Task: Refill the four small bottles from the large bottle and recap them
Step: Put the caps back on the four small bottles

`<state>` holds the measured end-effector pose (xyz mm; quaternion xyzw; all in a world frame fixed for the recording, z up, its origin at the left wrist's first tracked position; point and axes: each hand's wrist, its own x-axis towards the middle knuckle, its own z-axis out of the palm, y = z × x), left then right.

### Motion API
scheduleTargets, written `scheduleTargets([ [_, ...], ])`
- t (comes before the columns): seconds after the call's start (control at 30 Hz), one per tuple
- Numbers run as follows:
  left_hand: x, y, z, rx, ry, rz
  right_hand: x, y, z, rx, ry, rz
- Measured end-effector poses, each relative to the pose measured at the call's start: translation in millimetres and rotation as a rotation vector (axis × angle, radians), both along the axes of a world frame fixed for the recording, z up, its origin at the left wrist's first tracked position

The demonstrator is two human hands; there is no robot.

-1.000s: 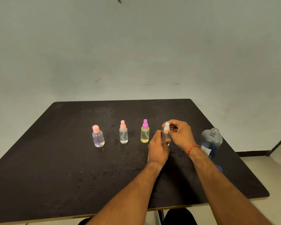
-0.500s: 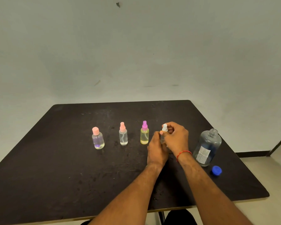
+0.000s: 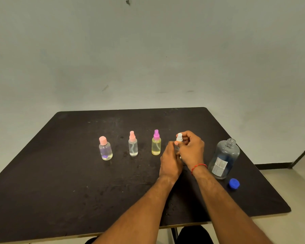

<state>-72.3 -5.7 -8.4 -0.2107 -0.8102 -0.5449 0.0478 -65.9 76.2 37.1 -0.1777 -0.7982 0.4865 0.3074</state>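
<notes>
Three capped small bottles stand in a row on the black table (image 3: 60,182): a round one with a pink flip cap (image 3: 105,148), a clear one with a pink spray top (image 3: 133,144), and a yellow one with a magenta spray top (image 3: 156,143). A fourth small bottle stands right of them, its body hidden in my left hand (image 3: 170,161). My right hand (image 3: 192,149) pinches its white spray cap (image 3: 179,137). The large clear bottle (image 3: 224,158) stands uncapped at the right, its blue cap (image 3: 234,183) lying in front of it.
The table's right edge runs close behind the large bottle and the blue cap. A plain pale wall rises behind the table. A dark baseboard and a door frame show at the far right.
My right hand has turned on the white cap, its wrist swinging left and uncovering the large bottle's label and the blue cap. My left hand has kept its hold on the bottle.
</notes>
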Motion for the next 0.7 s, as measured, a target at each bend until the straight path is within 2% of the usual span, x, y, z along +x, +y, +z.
scheduleTargets([
  [0.1,0.4,-5.5,-0.2,-0.103,0.169,0.022,-3.2,-3.4,-4.3,0.012,0.012,-0.052],
  [0.17,-3.2,-4.9,-4.3,-0.111,0.185,0.016,-6.2,-1.9,-4.3,0.015,0.011,-0.035],
  [0.4,1.4,-2.5,9.0,0.029,-0.077,0.046,-12.1,11.0,-1.1,0.026,0.009,-0.020],
  [0.7,-2.8,-1.9,7.8,0.014,-0.062,0.081,-27.4,15.5,-7.0,0.039,-0.006,-0.036],
])
